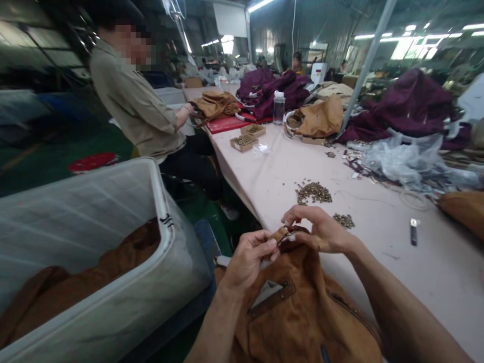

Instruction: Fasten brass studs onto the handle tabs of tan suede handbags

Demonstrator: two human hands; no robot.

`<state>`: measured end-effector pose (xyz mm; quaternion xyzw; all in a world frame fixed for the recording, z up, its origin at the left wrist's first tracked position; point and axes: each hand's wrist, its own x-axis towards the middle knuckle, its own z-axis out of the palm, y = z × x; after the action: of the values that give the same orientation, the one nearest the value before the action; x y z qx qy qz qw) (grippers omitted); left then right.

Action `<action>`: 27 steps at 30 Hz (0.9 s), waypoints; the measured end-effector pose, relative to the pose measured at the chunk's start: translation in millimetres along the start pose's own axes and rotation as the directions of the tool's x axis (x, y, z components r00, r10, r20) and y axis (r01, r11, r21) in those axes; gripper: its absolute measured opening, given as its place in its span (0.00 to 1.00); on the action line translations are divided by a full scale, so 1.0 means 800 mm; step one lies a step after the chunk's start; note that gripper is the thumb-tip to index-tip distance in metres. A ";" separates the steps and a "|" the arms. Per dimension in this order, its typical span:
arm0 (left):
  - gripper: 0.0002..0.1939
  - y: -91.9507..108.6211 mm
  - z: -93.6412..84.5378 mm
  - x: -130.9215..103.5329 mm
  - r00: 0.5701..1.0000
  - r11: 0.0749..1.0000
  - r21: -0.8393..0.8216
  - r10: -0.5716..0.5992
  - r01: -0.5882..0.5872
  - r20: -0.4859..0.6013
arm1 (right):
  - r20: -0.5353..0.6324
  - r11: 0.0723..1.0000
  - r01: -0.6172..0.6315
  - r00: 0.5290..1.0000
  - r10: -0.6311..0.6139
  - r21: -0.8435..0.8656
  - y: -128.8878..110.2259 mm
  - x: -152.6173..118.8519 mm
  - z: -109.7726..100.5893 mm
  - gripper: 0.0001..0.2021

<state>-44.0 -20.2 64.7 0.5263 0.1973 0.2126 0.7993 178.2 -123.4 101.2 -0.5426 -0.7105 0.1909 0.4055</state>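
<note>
A brown bag [302,302] lies across the near edge of the table, in front of me. On its face is a slanted pocket opening with pale lining, and a zipper runs down its right side. My left hand [251,254] pinches a short tan leather strap [279,235] at the bag's top between thumb and fingers. My right hand [321,229] is curled at the strap's other end, beside a small metal piece. Its fingertips are closed there, and what they hold is too small to make out. Small brass-coloured rivets [313,192] lie in a loose pile just beyond my hands.
A second rivet pile [343,220] and a small cutter [414,232] lie to the right. Farther back are cardboard boxes [244,142], a water bottle [279,108] and purple bags [412,108]. At left stands a large white bin [159,201] holding brown bags; a co-worker [132,101] sits beyond.
</note>
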 end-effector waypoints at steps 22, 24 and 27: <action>0.14 -0.029 0.023 0.004 0.944 0.971 0.230 0.138 -0.069 -0.301 | -0.238 0.351 -0.724 0.575 0.783 -0.594 0.189 -0.103 -0.125 0.08; 0.13 -0.034 0.025 0.002 0.936 0.960 0.270 0.165 -0.080 -0.310 | -0.210 0.357 -0.684 0.598 0.773 -0.637 0.190 -0.106 -0.119 0.05; 0.12 -0.040 0.026 -0.003 0.938 0.953 0.290 0.180 -0.091 -0.295 | -0.154 0.403 -0.614 0.656 0.739 -0.678 0.190 -0.105 -0.111 0.04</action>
<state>-30.4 -49.0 42.7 0.6022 0.3137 0.3206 0.6604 348.5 -164.8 14.9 -0.8723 -0.4763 0.1107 0.0012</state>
